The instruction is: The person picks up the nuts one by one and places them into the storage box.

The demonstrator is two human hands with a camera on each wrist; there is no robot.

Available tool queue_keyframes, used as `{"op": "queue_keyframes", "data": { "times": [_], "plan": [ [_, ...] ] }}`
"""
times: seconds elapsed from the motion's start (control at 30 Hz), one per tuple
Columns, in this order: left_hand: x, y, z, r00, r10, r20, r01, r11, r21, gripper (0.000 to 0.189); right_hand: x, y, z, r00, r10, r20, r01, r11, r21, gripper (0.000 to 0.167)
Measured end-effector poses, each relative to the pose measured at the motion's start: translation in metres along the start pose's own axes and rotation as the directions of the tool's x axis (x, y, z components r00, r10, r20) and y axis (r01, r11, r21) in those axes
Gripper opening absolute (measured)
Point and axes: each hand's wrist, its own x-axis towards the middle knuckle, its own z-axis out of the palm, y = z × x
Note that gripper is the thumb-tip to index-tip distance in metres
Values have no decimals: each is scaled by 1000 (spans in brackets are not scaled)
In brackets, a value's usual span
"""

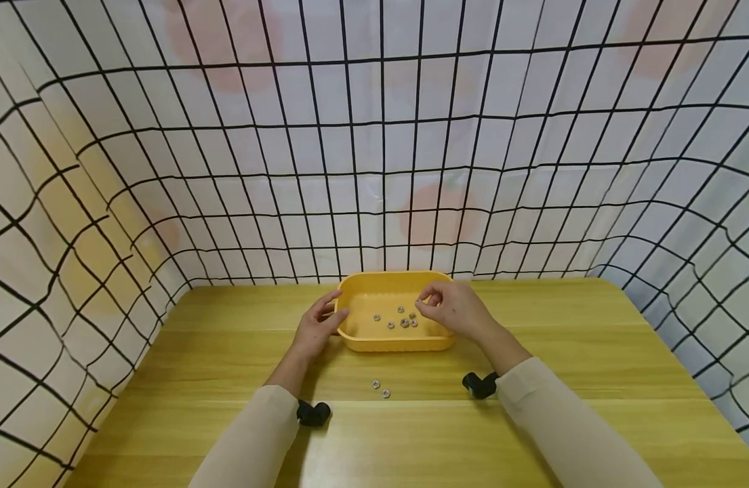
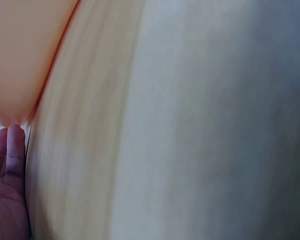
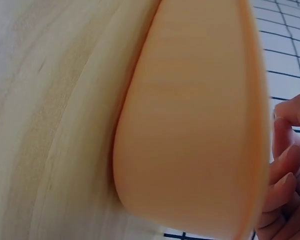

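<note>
A yellow plastic tray [image 1: 362, 344] stands on the table with several small metal hex nuts [image 1: 405, 323] scattered on its floor. At the tray's left end my left hand [image 1: 316, 329] holds the rim, thumb over the edge and fingers along the outside. In the left wrist view, that hand's fingers [image 2: 15, 150] lie against the outer wall. My right hand [image 1: 456, 308] is above the tray's right side, pinching a small nut [image 1: 418, 301] between thumb and index finger; the fingers mostly cover it. Two more nuts [image 1: 381, 388] lie on the table in front of the tray.
The wooden table [image 1: 228, 393] extends around the tray on both sides and toward me. Behind it and at both sides hangs a black grid net [image 1: 383, 169] over pale sheeting. Black wrist devices [image 1: 313, 413] sit at both sleeve cuffs.
</note>
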Motion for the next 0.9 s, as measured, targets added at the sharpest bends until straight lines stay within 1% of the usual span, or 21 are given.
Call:
{"op": "queue_keyframes", "data": {
  "times": [0.27,0.6,0.9],
  "plan": [
    [-2,5,1,1000,-4,6,4,1000,-5,50,15,4,7,999,35,-9,-35,999,17,18],
    [1,2,0,1000,1,2,-1,1000,-8,50,30,4,10,999,19,-35,-19,1000,7,22],
    [-1,1,0,1000,-2,-1,2,1000,-4,51,37,6,13,999,29,-26,-29,1000,1,21]
  ]
}}
